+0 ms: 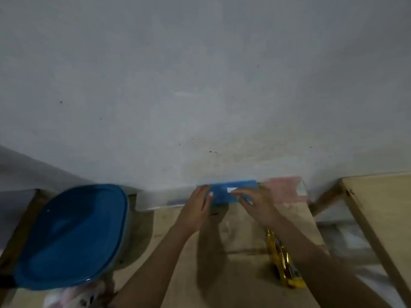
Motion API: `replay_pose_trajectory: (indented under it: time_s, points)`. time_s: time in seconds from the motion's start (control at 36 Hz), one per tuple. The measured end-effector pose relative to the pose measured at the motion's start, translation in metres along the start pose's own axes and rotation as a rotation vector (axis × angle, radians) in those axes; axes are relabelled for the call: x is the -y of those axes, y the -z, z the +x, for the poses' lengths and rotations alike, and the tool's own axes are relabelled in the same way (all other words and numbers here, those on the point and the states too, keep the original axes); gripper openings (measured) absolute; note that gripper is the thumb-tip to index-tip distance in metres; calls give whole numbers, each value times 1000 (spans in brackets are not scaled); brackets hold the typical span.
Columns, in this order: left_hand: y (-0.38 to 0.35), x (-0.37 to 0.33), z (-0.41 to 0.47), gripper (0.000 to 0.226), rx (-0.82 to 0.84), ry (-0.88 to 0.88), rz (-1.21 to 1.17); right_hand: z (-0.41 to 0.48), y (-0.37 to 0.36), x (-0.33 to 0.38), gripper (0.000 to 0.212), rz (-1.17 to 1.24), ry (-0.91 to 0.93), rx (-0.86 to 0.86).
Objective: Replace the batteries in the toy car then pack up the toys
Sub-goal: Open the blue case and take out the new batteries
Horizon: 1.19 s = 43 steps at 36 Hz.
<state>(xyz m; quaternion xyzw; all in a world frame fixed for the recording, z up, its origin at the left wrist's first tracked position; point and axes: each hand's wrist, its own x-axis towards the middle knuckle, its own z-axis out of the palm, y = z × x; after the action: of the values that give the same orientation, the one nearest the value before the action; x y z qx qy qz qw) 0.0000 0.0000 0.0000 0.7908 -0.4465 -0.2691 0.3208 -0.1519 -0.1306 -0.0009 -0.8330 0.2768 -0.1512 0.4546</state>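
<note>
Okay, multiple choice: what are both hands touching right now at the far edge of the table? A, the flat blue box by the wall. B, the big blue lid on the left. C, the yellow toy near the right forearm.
A: the left hand and the right hand both rest on the flat blue box by the wall, away from the blue lid and the yellow toy.

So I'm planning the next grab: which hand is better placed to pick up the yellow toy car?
Right hand: the yellow toy car lies beside that forearm, whereas the left hand would probably have to cross over.
</note>
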Motion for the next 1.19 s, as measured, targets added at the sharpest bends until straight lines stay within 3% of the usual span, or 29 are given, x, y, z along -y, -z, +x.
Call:
replay_pose_trajectory:
  time_s: [0.14,0.25,0.39,0.5,0.67,0.86,1.19]
  points:
    - [-9,15,12,43,-17,8,66,15,-13,-30,24,-127,-6,-6]
    - [-14,31,20,47,-39,-101,132,24,-18,-39,27,-247,134,-69]
    - [-22,49,27,61,-39,-215,256,32,-26,-48,45,-387,219,-41]
    - [-23,50,31,59,-81,-268,250,37,-25,-53,43,-437,252,-46]
    - [-18,48,31,48,-114,-258,192,36,-23,-57,41,-530,334,-72]
    - [-16,43,31,53,-145,-221,147,40,-23,-49,38,-729,479,-158]
    - [-19,41,32,50,-156,-183,57,37,-31,-43,35,-835,452,-184]
